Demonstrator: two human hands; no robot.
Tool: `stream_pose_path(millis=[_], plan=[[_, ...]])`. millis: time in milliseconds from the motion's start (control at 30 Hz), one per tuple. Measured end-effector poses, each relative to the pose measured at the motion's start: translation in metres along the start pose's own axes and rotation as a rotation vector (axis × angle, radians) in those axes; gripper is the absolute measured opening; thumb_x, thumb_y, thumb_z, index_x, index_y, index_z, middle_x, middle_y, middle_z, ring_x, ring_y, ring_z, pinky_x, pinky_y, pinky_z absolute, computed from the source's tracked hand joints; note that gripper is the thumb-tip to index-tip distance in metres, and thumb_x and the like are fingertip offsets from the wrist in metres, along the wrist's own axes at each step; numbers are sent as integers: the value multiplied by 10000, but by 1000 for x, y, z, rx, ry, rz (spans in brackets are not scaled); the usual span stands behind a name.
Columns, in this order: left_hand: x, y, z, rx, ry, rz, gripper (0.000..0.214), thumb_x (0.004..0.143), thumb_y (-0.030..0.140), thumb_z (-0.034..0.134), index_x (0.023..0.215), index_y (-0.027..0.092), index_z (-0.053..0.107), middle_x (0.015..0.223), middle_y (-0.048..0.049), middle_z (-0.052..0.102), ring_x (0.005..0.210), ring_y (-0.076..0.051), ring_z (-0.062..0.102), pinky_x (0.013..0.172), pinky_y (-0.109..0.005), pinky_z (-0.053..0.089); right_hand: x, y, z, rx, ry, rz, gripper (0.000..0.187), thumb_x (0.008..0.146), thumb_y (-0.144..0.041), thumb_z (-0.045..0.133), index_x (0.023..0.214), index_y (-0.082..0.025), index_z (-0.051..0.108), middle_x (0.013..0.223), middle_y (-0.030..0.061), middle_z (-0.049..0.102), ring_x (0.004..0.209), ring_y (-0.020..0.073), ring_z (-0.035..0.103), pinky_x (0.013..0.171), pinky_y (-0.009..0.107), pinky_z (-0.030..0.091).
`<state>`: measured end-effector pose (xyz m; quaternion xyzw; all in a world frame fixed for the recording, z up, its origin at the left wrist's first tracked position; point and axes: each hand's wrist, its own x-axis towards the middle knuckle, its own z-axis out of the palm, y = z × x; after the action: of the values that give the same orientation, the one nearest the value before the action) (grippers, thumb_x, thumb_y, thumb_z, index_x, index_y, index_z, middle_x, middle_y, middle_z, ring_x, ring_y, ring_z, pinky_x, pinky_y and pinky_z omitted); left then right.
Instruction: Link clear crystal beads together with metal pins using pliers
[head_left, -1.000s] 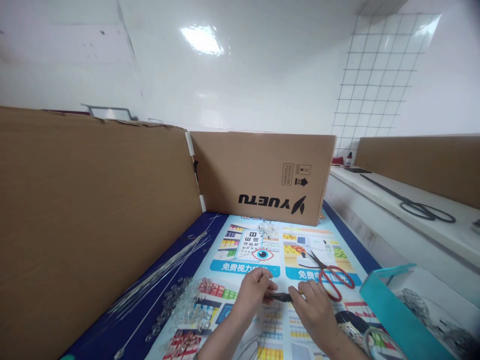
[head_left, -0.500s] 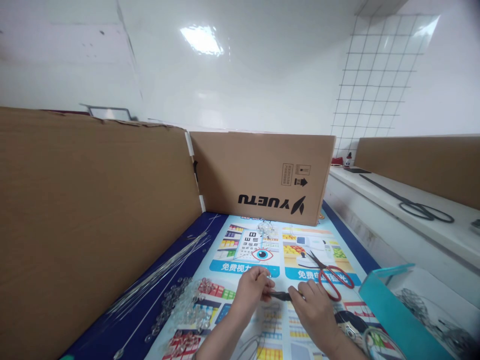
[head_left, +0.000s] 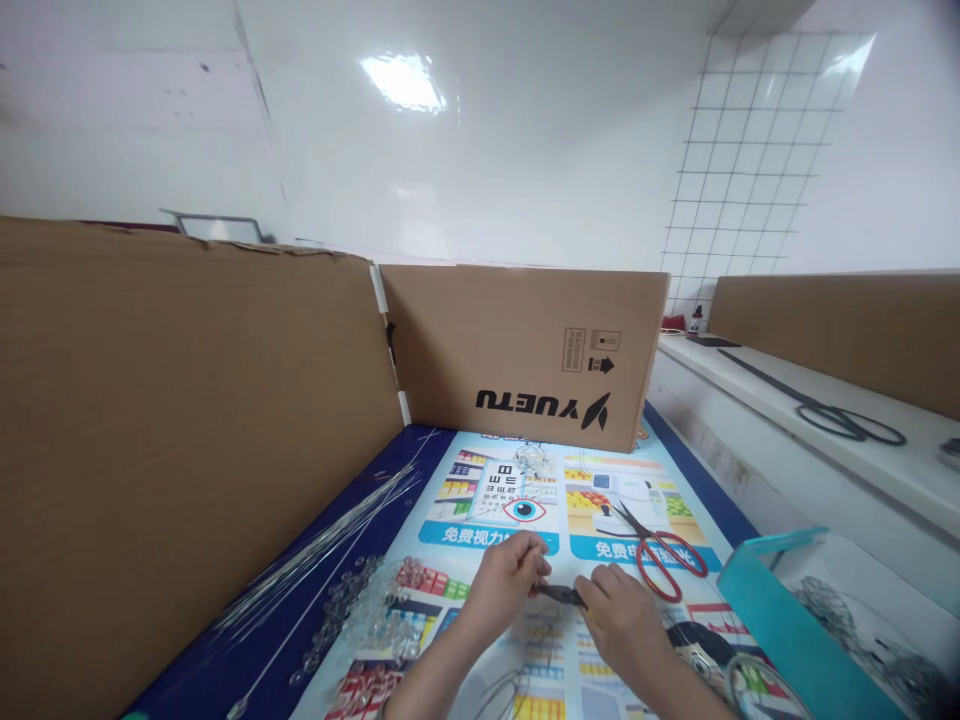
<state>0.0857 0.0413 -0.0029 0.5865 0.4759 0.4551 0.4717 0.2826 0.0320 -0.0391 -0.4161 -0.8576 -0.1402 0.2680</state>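
Note:
My left hand (head_left: 506, 582) is closed in a pinch on something too small to make out, right at the dark jaws of a pair of pliers (head_left: 561, 595). My right hand (head_left: 621, 615) is wrapped round the handles of those pliers, just to the right. Both hands hover low over a colourful printed poster (head_left: 525, 505) that covers the table. A heap of clear glass beads (head_left: 367, 610) lies to the left of my left hand. Long thin metal wires (head_left: 330, 545) lie beyond the beads on the blue table edge.
Red-handled scissors (head_left: 664, 560) lie right of my hands. A teal box (head_left: 795, 620) with tangled wire pieces stands at the right. Cardboard walls (head_left: 187, 430) enclose the left and back (head_left: 525, 350). Black scissors (head_left: 832, 415) rest on a white ledge at the right. A small bead cluster (head_left: 531, 458) sits near the back.
Both hands have shifted slightly down and left with the pliers; the grip is unchanged.

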Motion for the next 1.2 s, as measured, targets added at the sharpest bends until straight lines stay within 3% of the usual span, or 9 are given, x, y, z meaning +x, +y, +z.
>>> stream_pose_path(millis=[267, 533, 700, 900, 1000, 1200], plan=[[-3, 12, -6, 125, -105, 48, 214, 812, 267, 413, 820, 190, 613, 700, -15, 649, 583, -134, 580, 536, -213, 441, 3, -1, -2, 293, -275, 165, 103, 761, -160, 487, 735, -231, 557, 714, -12, 570, 651, 135, 543, 557, 221, 337], [-6, 16, -6, 99, -111, 45, 214, 811, 299, 434, 819, 194, 620, 714, -14, 655, 598, -134, 591, 565, -217, 452, 6, -1, -4, 376, -308, 177, 105, 751, -160, 492, 683, -219, 546, 664, -41, 563, 630, 113, 542, 549, 202, 333], [2, 4, -7, -23, -46, -3, 204, 803, 329, 446, 832, 177, 579, 731, -32, 655, 615, -144, 614, 543, -228, 450, 2, 1, 5, 302, -187, 207, 67, 770, -184, 505, 788, -225, 556, 750, -11, 552, 687, 137, 534, 581, 224, 376], [10, -2, -15, -281, -15, -259, 327, 731, 466, 530, 844, 159, 519, 756, -73, 666, 646, -180, 654, 530, -239, 448, 2, 0, 4, 95, 106, 117, 116, 823, -245, 492, 898, -201, 569, 805, 48, 528, 776, 188, 502, 681, 307, 393], [7, 0, -11, -294, -48, -324, 377, 688, 513, 560, 824, 166, 509, 753, -76, 674, 619, -177, 650, 516, -237, 446, 3, -5, -3, 0, 130, 20, 150, 829, -235, 487, 938, -198, 584, 797, 55, 520, 763, 194, 478, 690, 334, 369], [0, -4, 5, -298, -50, -322, 316, 714, 480, 530, 799, 178, 495, 724, -67, 674, 611, -182, 639, 475, -232, 442, 1, -6, -7, -150, 102, -124, 208, 818, -144, 501, 999, -206, 584, 807, 55, 532, 748, 190, 449, 676, 351, 327]])
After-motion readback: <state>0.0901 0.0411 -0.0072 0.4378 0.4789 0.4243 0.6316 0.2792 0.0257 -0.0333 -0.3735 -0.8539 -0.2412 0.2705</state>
